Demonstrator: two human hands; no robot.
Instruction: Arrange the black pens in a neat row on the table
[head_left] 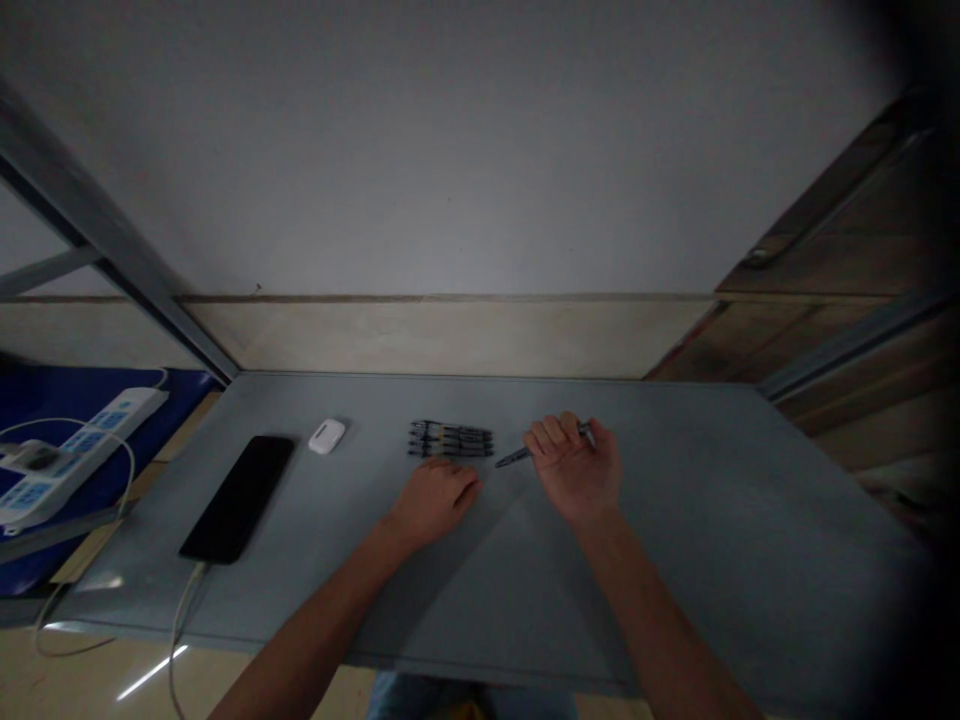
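Several dark pens (451,439) lie side by side in a neat stack of rows on the grey table. Just in front of them my left hand (437,497) rests palm down, its fingers curled in and nothing visible in them; the fingertips are partly hidden. To the right, my right hand (577,465) is turned palm up with its fingers bent around a single pen (513,458). This pen's tip points left toward the row, and its other end shows by the thumb.
A black phone (238,500) with a white cable (180,625) lies at the table's left. Near it sits a white earbud case (327,436). Beyond the left edge, a white power strip (82,455) rests on a blue surface. A wall and metal frame posts (172,310) border the table (712,520).
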